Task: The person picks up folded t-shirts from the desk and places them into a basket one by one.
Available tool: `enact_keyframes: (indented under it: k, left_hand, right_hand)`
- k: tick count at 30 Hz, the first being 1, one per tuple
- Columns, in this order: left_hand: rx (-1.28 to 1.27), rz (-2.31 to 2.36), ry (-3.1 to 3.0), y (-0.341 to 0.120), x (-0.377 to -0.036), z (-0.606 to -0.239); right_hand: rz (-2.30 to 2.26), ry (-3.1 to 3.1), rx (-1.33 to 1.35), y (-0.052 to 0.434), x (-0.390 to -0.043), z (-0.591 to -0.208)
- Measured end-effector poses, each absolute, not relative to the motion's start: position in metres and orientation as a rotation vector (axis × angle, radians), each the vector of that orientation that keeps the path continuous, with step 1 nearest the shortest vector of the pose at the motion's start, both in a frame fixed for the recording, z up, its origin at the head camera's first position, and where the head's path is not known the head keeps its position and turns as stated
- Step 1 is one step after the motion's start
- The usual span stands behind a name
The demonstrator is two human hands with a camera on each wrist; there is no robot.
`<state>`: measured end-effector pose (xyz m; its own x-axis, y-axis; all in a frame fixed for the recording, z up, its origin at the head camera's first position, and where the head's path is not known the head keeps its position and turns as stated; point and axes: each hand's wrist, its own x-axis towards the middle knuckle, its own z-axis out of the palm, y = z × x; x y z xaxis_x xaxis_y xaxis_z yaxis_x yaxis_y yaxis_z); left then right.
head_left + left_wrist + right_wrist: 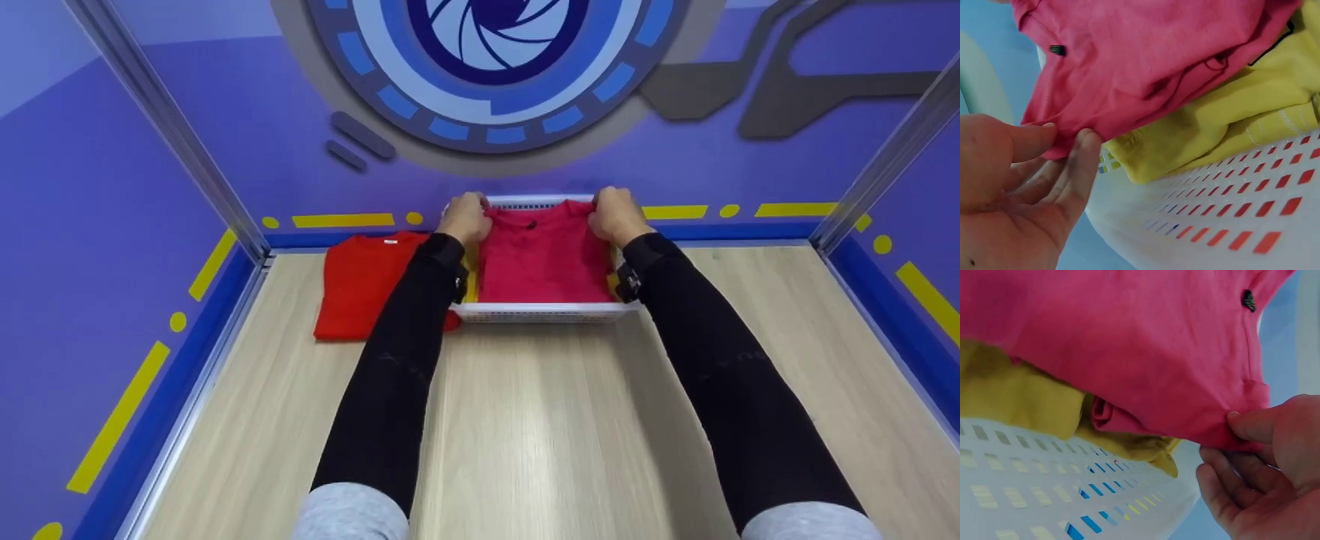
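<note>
A folded pink shirt (544, 259) lies on top in a white slotted basket (544, 313) at the far middle of the table. My left hand (465, 217) pinches the shirt's far left corner (1053, 140) between thumb and fingers. My right hand (615, 216) pinches its far right corner (1235, 430) the same way. Under the pink shirt (1145, 62) lies a yellow garment (1196, 135), also showing in the right wrist view as the yellow garment (1022, 408). The basket wall (1044, 495) sits below both.
A folded red shirt (367, 281) lies on the wooden table (525, 435) left of the basket, partly behind my left forearm. Purple walls with metal posts close the table in on the left, back and right.
</note>
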<state>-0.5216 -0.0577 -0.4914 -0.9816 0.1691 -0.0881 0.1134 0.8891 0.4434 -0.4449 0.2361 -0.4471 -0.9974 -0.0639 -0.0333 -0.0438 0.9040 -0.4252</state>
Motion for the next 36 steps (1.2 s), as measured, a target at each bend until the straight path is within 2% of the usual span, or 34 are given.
enact_keyframes:
  k: [3, 5, 10, 14, 23, 28, 36]
  left_hand:
    - [0.268, 0.578, 2.906, -0.059, -0.540, -0.514]
    - [0.294, 0.537, 2.906, -0.059, -0.540, -0.516]
    - [0.334, 0.460, 2.924, -0.053, -0.509, -0.481]
    - [0.424, 0.412, 2.907, -0.048, -0.498, -0.476]
    - [0.448, 0.389, 2.589, -0.042, -0.428, -0.430]
    - [0.575, 0.338, 2.635, -0.044, -0.408, -0.423]
    - [0.804, 0.349, 2.604, -0.040, -0.358, -0.425]
  right_hand:
    - [-0.635, 2.978, -0.132, 0.237, -0.444, -0.450]
    - [-0.625, 2.981, -0.163, 0.237, -0.442, -0.449]
    - [-0.617, 3.087, -0.263, 0.234, -0.437, -0.443]
    - [-0.512, 3.034, -0.373, 0.232, -0.436, -0.442]
    - [-0.389, 2.798, -0.444, 0.231, -0.424, -0.449]
    - [-0.448, 2.810, -0.566, 0.228, -0.406, -0.448]
    - [-0.533, 2.723, -0.747, 0.230, -0.356, -0.448]
